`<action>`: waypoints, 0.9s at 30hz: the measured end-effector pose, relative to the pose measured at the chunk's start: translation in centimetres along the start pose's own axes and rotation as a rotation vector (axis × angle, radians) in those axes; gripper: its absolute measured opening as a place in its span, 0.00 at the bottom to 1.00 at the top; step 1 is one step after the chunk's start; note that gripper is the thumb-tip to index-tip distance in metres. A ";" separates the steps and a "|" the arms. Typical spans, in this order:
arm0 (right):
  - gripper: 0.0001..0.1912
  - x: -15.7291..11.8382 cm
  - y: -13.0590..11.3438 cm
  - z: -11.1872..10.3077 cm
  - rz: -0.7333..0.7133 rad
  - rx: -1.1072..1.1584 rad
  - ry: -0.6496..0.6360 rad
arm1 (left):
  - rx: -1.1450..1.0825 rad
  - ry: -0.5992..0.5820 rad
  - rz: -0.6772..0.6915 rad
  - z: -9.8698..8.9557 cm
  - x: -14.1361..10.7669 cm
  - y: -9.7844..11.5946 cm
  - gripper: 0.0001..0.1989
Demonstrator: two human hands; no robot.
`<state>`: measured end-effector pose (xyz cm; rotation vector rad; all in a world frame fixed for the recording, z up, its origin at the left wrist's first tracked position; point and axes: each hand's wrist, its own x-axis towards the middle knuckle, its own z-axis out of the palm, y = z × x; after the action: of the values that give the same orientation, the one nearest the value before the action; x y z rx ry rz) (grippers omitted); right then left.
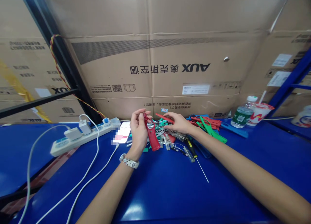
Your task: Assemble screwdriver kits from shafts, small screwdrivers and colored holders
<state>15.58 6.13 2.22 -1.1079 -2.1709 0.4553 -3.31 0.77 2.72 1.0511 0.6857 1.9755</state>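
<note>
My left hand (139, 127) is closed around a red plastic piece (152, 137), long and flat with a wider lower end, hanging tilted over the table. In my right hand (178, 123) is a slim red plastic piece (164, 117), its tip pointing left toward the left hand; its exact kind I cannot tell. Under and between the hands lies a pile of small screwdrivers with clear handles (167, 142) and thin metal shafts. A black-and-yellow screwdriver (191, 148) rests at the pile's near right side, its shaft pointing toward me.
Red (206, 122) and green plastic pieces (212, 132) lie right of the pile. Farther right stand a water bottle (243, 114) and a cup with a straw (261, 113). A phone (124, 132), a power strip (60, 148) and white cables (97, 146) occupy the left. Cardboard (107, 62) backs the blue table (155, 191).
</note>
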 end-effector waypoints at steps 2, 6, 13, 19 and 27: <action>0.30 0.0 -0.2 -0.1 0.012 0.009 -0.005 | 0.001 -0.005 -0.004 0.0 -0.1 0.0 0.04; 0.33 0.1 -0.4 -0.1 0.009 0.054 -0.039 | -0.008 -0.006 -0.007 -0.1 -0.1 -0.2 0.04; 0.16 0.0 -0.1 0.8 -0.058 0.078 0.008 | -0.003 -0.003 -0.001 0.0 -0.1 -0.3 0.03; 0.25 -0.6 -0.3 1.4 -0.071 0.073 0.061 | -0.021 -0.022 0.001 -0.1 -0.2 -0.4 0.03; 0.21 -0.3 -0.1 1.4 -0.013 0.144 0.130 | -0.056 -0.027 0.010 -0.3 0.1 -0.6 0.05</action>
<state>14.68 5.83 1.14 -1.0159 -1.9984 0.5105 -3.35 1.17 2.15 1.0478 0.6083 1.9738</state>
